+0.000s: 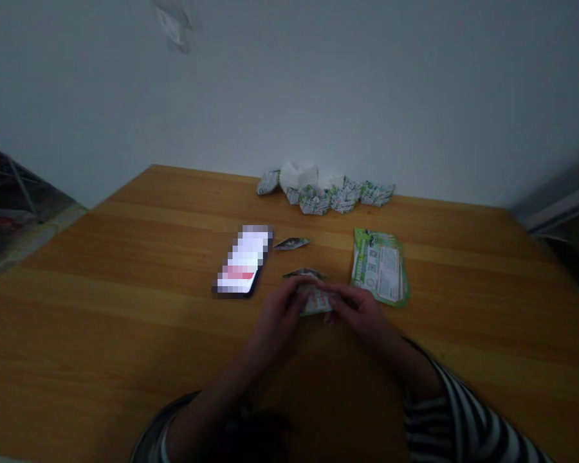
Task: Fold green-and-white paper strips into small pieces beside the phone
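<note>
Between my two hands is a small printed piece of paper (315, 302), pale with reddish print and a green edge. My left hand (287, 307) grips its left side, fingers curled over the top. On the right side, my right hand (359, 307) pinches the paper between thumb and fingers. Just beyond my fingers lies a dark folded paper piece (305, 272), partly hidden by my left hand. Farther back rests another small folded paper piece (291, 244). A fanned stack of green and white printed leaflets (380, 269) lies to the right of my right hand.
A phone (244, 260) with a lit, pixelated screen lies left of my hands on the wooden table (125, 276). Along the wall (318, 83) at the back edge sit several crumpled or folded printed papers (314, 200) and a white tissue-like bundle (298, 175).
</note>
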Motion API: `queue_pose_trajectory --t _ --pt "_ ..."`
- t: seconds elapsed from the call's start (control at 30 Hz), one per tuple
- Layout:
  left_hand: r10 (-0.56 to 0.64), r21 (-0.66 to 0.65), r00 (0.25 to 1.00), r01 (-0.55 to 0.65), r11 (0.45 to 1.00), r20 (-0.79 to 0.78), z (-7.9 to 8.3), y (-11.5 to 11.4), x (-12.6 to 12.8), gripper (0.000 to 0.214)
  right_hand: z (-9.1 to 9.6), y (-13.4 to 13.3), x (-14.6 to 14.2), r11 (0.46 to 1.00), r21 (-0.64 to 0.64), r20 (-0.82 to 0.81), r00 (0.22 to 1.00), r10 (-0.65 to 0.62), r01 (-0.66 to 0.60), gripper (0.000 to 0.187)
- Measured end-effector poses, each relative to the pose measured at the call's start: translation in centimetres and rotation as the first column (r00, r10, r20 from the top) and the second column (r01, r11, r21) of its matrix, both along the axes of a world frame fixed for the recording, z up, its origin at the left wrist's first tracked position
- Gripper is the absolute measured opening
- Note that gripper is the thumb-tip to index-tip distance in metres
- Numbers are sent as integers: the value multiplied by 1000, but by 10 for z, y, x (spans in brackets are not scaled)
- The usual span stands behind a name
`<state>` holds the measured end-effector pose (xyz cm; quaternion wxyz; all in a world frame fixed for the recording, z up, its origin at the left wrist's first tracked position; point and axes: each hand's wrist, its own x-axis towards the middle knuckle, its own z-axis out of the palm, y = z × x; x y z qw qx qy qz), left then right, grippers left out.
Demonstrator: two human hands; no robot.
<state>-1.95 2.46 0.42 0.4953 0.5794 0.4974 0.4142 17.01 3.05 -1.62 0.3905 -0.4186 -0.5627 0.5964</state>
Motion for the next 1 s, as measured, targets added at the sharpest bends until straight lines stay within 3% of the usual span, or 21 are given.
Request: queue_pose_trajectory --t 0.2,0.43,0.57,0.73,1.0 --pt "-48 -111 998 43 993 -43 11 -1 -3 60 5 3 8 1000 -10 -46 999 17 -17 48" --pt "-30 -215 996 46 975 81 17 -1 -2 51 6 -1 5 992 109 38 997 -60 56 40" --pt "-31 -183 996 47 982 89 15 0 -1 42 7 -4 3 972 227 91 992 -89 67 35" --pt "-29 -179 995 47 983 97 12 -1 -3 46 5 -3 5 948 316 154 984 -93 40 39" --pt "-15 -188 993 36 981 115 14 -2 -1 42 6 -4 1 965 228 108 982 -154 126 30"
